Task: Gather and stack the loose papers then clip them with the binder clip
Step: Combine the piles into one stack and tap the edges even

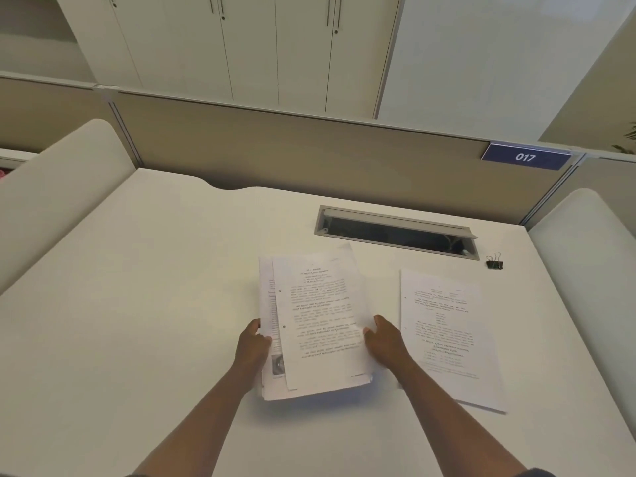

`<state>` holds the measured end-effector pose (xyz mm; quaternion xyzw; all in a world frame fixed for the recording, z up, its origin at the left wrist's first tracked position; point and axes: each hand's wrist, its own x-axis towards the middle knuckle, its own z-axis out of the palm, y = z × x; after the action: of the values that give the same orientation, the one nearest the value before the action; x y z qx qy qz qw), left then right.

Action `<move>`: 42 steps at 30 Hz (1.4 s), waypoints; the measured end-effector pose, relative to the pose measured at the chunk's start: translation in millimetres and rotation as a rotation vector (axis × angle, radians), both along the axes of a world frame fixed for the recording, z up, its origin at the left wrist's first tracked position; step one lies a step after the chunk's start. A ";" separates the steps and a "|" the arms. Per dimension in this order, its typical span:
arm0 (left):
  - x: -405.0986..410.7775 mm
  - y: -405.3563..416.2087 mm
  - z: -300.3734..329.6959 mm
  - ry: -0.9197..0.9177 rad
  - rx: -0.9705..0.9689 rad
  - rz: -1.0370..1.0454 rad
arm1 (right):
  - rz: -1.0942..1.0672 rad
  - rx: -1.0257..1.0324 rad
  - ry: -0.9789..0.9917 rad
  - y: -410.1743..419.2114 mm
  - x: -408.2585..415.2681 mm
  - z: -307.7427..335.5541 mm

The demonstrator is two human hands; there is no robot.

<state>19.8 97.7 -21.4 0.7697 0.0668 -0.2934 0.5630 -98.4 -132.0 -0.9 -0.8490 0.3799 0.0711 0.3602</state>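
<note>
A loose stack of printed papers (318, 321) is at the middle of the white desk (155, 287), its sheets unevenly fanned and casting a shadow below. My left hand (253, 344) grips the stack's left edge, and my right hand (383, 339) grips its right edge. A separate printed sheet (447, 335) lies flat on the desk just right of my right hand. A small black binder clip (494, 262) sits further back on the right, apart from both hands.
An open cable tray slot (395, 232) is sunk into the desk behind the papers. A beige partition (309, 149) with a blue "017" sign (525, 157) closes the back. Rounded white side panels (58, 187) flank the desk.
</note>
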 end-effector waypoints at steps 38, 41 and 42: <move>-32.9 -21.0 26.5 -0.129 0.062 -0.046 | -0.126 0.102 -0.097 14.6 -26.9 -8.4; -28.3 -23.5 39.1 -0.196 -0.046 -0.059 | -0.197 0.236 -0.315 5.7 -25.1 10.8; -27.4 -24.7 43.4 -0.223 -0.085 -0.069 | -0.180 0.278 -0.370 2.8 -23.8 18.4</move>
<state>-7.6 73.0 22.0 0.7748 -0.0350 -0.2277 0.5887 -122.2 -129.3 17.4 -0.7527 0.3681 -0.0662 0.5418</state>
